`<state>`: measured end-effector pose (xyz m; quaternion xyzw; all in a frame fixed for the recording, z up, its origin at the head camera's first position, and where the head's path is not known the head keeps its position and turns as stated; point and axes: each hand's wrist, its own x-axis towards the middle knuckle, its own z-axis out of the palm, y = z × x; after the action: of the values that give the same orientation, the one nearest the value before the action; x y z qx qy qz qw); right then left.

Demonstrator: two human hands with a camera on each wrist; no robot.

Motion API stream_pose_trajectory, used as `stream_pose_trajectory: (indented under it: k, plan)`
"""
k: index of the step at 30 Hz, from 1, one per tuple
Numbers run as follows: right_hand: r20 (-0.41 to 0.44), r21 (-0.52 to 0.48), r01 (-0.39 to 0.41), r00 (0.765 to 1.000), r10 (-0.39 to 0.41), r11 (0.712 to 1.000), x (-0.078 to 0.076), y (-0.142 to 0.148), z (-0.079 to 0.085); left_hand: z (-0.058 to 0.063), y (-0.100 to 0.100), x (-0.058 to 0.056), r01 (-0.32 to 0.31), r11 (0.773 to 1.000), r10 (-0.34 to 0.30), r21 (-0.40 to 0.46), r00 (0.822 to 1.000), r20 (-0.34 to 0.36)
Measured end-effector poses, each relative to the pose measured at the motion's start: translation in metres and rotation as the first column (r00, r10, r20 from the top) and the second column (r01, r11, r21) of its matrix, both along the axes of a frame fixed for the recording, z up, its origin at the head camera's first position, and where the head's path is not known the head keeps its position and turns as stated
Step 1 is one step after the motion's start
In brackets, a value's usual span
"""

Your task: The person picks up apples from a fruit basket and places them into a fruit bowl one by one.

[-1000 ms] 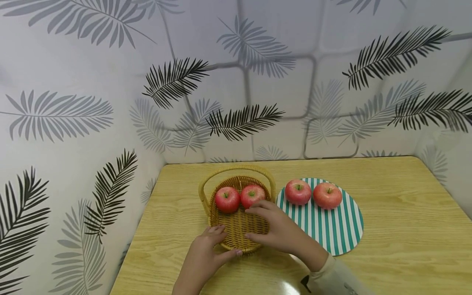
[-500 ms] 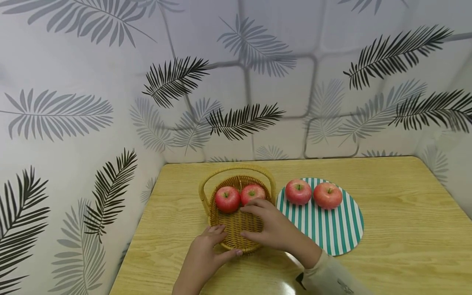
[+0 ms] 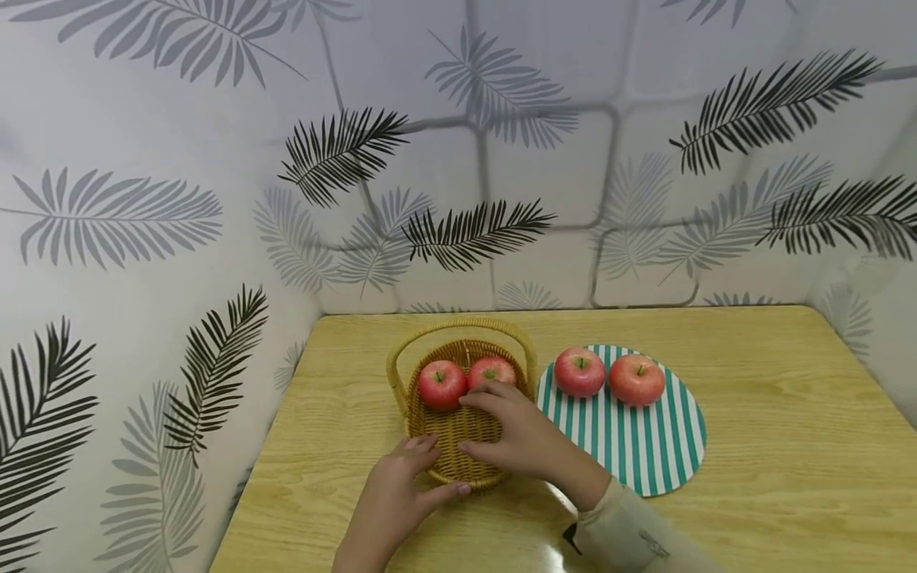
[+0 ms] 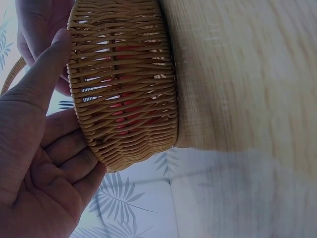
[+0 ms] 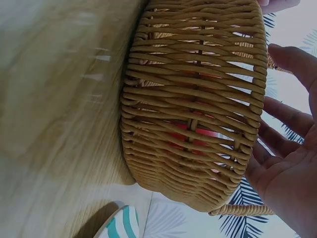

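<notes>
In the head view a wicker basket with an arched handle stands on the table. Two red apples, a left one and a right one, lie at its back. My left hand rests at the basket's front-left rim, fingers spread over the edge; in the left wrist view its thumb lies along the rim. Over the basket's right side is my right hand, fingers loosely bent and nothing seen in it. It covers part of the right apple. The right wrist view shows that hand beside the rim.
To the right lies a round mat with green and white stripes, carrying two more apples, one red and one paler. The wooden table ends at a leaf-patterned wall behind.
My right hand has drifted slightly left over the basket, its fingers keeping much the same shape. The left hand, the basket and the apples stay in place.
</notes>
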<state>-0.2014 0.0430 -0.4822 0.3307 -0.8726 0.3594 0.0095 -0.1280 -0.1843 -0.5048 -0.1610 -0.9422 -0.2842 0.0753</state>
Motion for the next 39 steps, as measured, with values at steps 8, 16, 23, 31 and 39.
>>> stream_pose_trajectory:
  k: [8,16,23,31,39]
  plan:
    - [0.005,-0.008,0.005,1.0,-0.005,1.0,-0.004,-0.006,0.004,0.002,0.001,-0.002,0.012,1.0,-0.012,0.017,1.0,0.027]
    - [0.007,-0.004,0.003,1.0,-0.003,1.0,-0.008,-0.01,0.005,0.001,0.001,-0.002,0.001,1.0,-0.002,0.03,0.999,0.033]
    - [0.007,-0.021,0.004,1.0,-0.004,1.0,-0.015,-0.014,0.0,-0.001,0.0,-0.001,-0.003,1.0,0.002,0.03,0.999,0.035]
    - [0.018,-0.018,-0.002,1.0,0.003,1.0,-0.022,-0.019,-0.004,0.0,-0.001,0.0,-0.007,1.0,0.006,0.022,0.999,0.037]
    - [0.027,0.011,0.005,1.0,-0.005,1.0,-0.028,-0.022,-0.003,0.001,0.0,0.001,-0.008,1.0,0.007,0.026,0.999,0.037]
